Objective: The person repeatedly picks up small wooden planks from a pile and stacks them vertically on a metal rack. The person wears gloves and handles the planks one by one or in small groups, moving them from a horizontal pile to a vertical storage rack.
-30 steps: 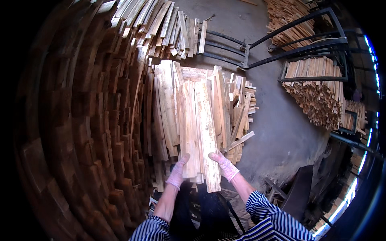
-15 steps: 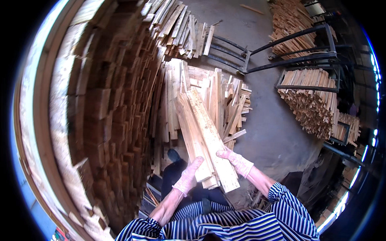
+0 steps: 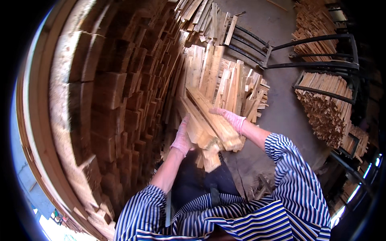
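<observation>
Between my two hands is a bundle of several light wooden boards (image 3: 209,124), its near ends staggered and its far ends pointing at the pile. My left hand (image 3: 183,136), in a pale pink glove, presses against the bundle's left side, its fingers partly hidden by the wood. My right hand (image 3: 230,119), gloved alike, grips the bundle from the right and above, thumb lying over the top board. Just beyond the bundle lies a loose pile of boards (image 3: 231,86), their ends uneven. The boards' undersides are hidden.
A tall stack of boards (image 3: 116,108) rises close on my left. Black metal rack frames (image 3: 313,64) stand at the far right, with bundled slats (image 3: 325,104) beside them. More boards (image 3: 201,18) lie at the far end. Grey concrete floor (image 3: 287,116) runs between.
Both hands have carried the bundle forward, away from my body, toward the pile. My right hand has shifted higher over the boards. The view has also turned, moving the surroundings rightward.
</observation>
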The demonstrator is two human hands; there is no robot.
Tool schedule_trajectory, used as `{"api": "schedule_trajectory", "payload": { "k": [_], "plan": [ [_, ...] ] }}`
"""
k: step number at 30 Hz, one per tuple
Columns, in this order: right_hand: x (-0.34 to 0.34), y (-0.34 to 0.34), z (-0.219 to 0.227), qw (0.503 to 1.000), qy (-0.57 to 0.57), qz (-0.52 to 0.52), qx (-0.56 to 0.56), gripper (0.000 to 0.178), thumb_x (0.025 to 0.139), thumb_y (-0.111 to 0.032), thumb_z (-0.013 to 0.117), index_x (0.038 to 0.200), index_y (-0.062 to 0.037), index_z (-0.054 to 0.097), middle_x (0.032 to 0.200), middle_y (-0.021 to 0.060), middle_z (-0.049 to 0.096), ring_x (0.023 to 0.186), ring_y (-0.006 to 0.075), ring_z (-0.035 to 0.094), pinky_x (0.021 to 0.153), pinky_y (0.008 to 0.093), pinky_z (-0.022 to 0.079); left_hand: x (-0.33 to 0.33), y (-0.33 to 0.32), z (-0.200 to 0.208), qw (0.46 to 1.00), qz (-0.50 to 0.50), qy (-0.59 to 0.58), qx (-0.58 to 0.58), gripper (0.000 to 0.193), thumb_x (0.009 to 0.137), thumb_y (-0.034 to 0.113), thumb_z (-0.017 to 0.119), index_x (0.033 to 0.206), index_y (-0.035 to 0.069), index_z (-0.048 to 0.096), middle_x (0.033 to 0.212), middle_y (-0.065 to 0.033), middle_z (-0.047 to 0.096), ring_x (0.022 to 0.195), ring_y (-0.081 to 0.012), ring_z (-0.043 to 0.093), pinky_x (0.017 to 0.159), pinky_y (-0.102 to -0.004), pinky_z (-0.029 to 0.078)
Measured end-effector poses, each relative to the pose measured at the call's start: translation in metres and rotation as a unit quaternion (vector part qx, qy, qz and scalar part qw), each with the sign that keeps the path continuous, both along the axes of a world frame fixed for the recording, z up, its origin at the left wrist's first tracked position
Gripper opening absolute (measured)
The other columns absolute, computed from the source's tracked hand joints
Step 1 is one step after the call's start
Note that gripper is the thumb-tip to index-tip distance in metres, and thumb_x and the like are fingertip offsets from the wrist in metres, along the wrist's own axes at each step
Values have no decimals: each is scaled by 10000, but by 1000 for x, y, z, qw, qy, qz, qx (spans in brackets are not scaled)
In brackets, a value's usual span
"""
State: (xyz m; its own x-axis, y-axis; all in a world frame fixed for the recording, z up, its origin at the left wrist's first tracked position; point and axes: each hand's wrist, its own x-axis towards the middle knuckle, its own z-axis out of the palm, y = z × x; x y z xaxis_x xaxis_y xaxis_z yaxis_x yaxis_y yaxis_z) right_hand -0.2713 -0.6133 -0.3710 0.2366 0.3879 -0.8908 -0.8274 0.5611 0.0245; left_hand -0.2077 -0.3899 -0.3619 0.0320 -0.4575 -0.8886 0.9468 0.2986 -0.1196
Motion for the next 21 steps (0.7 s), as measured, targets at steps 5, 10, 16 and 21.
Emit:
{"api": "schedule_trajectory", "payload": {
  "k": [5,10,16,21],
  "plan": [
    [-42,17,-40,996,25,-85,18,644,869,-390,811,1324,13,599,1158,199,719,961,284,728,857,379,620,-32,13,-78,1000,8,-14,-5,755,906,538,708,1451,60,498,1403,-187,597,1268,-357,580,1095,-538,462],
    [-97,37,33,982,-138,-118,-57,1091,755,-460,883,1588,-27,329,1516,216,499,1388,308,492,1118,422,467,-59,12,-2,986,-84,-114,89,577,926,393,736,1364,48,585,1245,-155,699,1143,-296,678,1002,-492,550],
    [-135,16,155,914,-358,-133,-139,1109,795,-381,872,1646,-111,215,1584,160,432,1462,266,409,1172,439,410,-76,-6,111,943,-103,-298,-103,941,828,262,868,1550,4,322,1340,-186,630,1196,-276,637,1065,-414,523],
    [-101,-35,198,868,-401,-124,-267,1052,752,-485,882,1538,1,380,1378,120,612,1190,251,633,970,393,555,-35,-50,214,836,-83,-530,-117,1245,774,234,924,1654,54,62,1531,-161,451,1389,-245,461,1165,-395,392]
  ]
}}
